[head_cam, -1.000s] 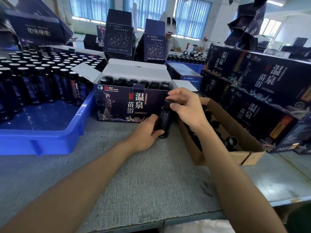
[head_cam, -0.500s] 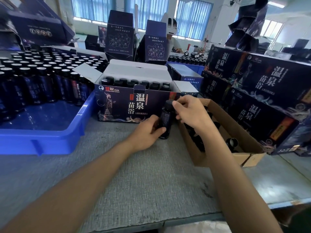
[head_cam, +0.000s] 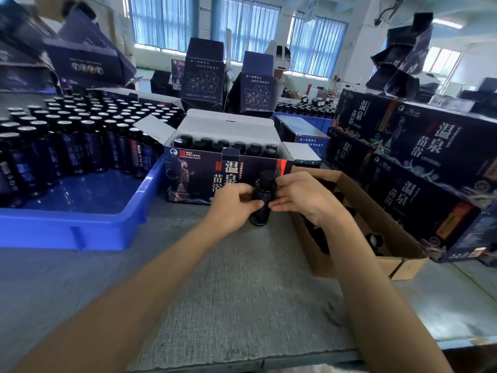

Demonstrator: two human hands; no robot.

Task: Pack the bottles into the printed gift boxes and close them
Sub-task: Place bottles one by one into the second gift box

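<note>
Relative to the earlier frames, the right hand is sitting lower: it is no longer covering the cap and is now closing on the side of the bottle. The bottle itself is standing in nearly the same spot.

1. The grey table is carrying all the work items.
2. The blue tray, at the left, is holding many upright loose bottles.
3. The stacked closed boxes are standing at the right.
4. The open gift box is sitting at the centre with its flaps raised and rows of packed bottles showing. Whether a free slot is remaining cannot be told.
5. The cardboard carton is lying just right of the gift box, under the right forearm, with dark items inside.
6. The left hand is wrapping its fingers round the bottle's body from the left. The right hand is pinching the same bottle from the right.
7. The bottle is resting upright on the table, just in front of the gift box's printed face and not yet inside it.

Judgement: with the cap exposed and both hands gripping the body, the operator is probably finishing a check and preparing to lift the bottle into the box; closing the flaps is still pending.
</note>
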